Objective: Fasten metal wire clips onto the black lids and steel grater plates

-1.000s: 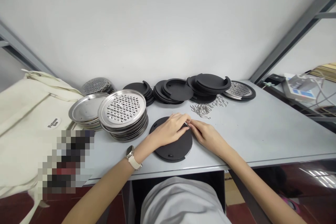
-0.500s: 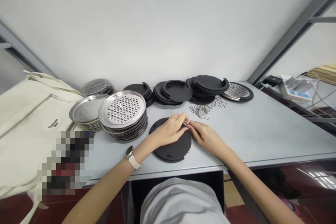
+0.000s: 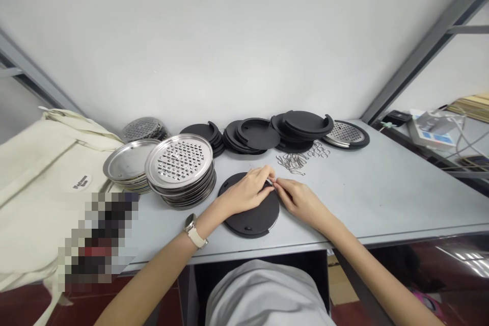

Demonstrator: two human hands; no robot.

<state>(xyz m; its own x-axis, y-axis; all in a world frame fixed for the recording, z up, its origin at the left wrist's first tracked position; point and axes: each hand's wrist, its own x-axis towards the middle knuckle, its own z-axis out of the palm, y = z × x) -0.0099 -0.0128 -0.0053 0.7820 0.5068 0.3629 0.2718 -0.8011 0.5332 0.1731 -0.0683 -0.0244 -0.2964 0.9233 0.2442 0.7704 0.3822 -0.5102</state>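
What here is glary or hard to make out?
Head view: bright glints on the front grater plate; head view: blocky pixels over part of the cream cloth; head view: detail between the left hand and right hand is too small to read.

- Black disc [image 3: 254, 220], centre: partly hidden under the left hand [image 3: 248, 191].
- Small piece [image 3: 270, 181] between that and the right hand [image 3: 300, 197]: mostly covered, too small to identify.
- Cream bag [image 3: 42, 178], left: cut off by the edge.
- Patch [image 3: 101, 239], lower left: pixelated beyond telling.
- Yellowish stack [image 3: 471, 106], right: cut off too.
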